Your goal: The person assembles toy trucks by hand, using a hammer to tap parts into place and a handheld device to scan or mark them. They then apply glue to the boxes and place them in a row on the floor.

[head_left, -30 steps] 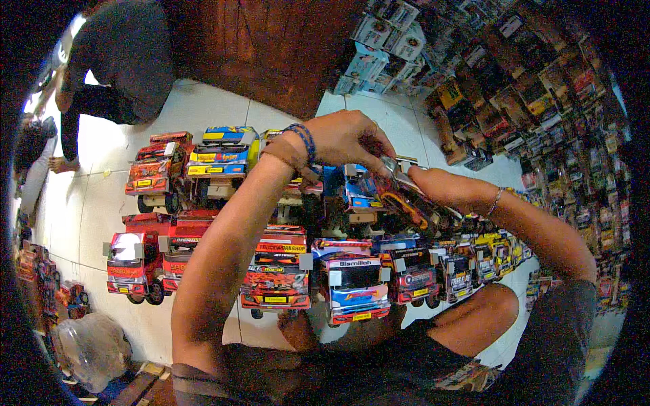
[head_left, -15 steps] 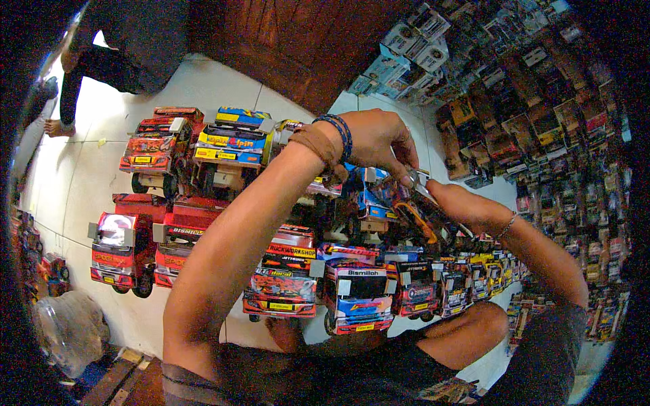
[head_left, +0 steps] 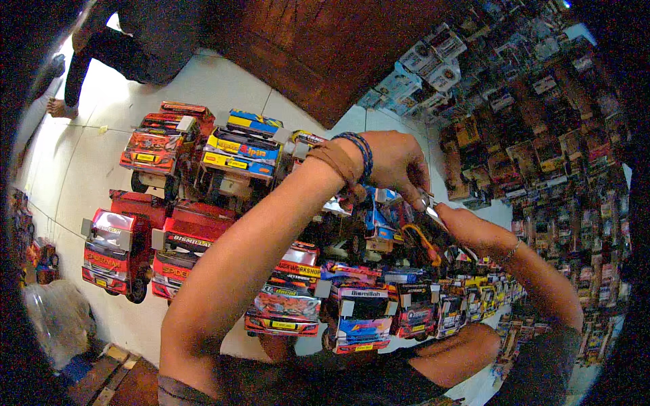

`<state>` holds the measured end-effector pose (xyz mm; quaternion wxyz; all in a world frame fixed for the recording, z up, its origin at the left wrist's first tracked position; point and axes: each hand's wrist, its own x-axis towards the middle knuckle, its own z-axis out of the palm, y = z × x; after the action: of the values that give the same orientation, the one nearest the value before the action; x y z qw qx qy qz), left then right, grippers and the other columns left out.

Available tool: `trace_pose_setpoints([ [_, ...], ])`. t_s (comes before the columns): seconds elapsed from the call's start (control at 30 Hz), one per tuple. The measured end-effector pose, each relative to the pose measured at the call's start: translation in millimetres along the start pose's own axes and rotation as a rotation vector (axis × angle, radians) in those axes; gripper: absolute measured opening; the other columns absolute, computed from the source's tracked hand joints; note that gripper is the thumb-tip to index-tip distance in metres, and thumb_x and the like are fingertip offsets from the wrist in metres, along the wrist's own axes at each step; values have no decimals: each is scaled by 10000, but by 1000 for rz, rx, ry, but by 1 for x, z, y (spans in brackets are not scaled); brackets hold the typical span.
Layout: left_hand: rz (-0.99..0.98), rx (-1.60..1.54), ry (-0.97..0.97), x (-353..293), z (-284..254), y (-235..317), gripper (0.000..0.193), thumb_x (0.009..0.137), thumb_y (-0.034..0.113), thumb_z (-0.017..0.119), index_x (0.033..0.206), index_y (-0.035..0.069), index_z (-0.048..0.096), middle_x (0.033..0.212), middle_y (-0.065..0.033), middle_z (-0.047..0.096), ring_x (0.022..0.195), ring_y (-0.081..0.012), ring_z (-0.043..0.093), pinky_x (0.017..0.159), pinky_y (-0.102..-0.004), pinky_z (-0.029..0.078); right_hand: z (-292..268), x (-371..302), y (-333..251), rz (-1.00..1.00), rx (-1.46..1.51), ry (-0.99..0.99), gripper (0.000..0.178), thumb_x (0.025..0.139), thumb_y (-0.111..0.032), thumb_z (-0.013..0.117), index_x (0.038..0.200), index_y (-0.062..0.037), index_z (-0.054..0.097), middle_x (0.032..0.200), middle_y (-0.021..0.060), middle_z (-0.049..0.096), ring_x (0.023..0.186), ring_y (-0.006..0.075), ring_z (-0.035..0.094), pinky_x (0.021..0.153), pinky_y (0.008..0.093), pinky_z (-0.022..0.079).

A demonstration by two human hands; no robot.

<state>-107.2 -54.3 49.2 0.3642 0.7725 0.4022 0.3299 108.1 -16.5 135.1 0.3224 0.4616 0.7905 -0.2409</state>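
1. A small shiny piece (head_left: 433,212) is being held between the two hands, right of centre, over the far row of toy trucks (head_left: 240,152).
2. By the left hand (head_left: 393,161), the piece is being pinched between curled fingertips and thumb.
3. By the right hand (head_left: 477,230), it is being touched with the thumb; the other fingers are being hidden, so their grasp cannot be told.
4. A blue truck (head_left: 382,220) is being partly covered near the hands.
5. The near row is being ended at left by a red truck (head_left: 107,256).
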Motion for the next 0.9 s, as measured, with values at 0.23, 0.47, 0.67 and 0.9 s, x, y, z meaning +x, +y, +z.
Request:
trace_pose_setpoints([
  [0.23,-33,-32,-109,-2,-2,-3,566,728,422,851,1129,45,719,1053,-127,743,939,-255,716,845,-362,559,5,8,8,-5,-12,10,332,1056,-262,327,1153,-5,513,1053,217,682,959,309,693,820,442,550],
  [0.47,-380,575,-171,-18,36,7,974,450,483,971,1293,129,635,1354,-131,616,1305,-361,528,992,-778,282,7,5,15,28,-49,-26,280,1041,-218,397,1233,-50,512,1020,160,722,906,255,693,807,393,533],
  [0.67,-362,616,-120,-21,35,2,1066,409,607,923,1272,71,598,1287,-165,612,1257,-361,546,1022,-753,302,7,2,12,24,139,-78,317,1063,-268,346,1213,-57,528,940,128,724,818,188,690,746,353,547],
  [0.9,-345,570,-141,-22,32,4,1047,427,617,901,1261,62,597,1252,-172,620,1211,-363,579,1026,-717,344,6,9,17,76,250,-107,349,1069,-288,334,1156,-47,572,873,100,720,762,164,698,689,322,548],
])
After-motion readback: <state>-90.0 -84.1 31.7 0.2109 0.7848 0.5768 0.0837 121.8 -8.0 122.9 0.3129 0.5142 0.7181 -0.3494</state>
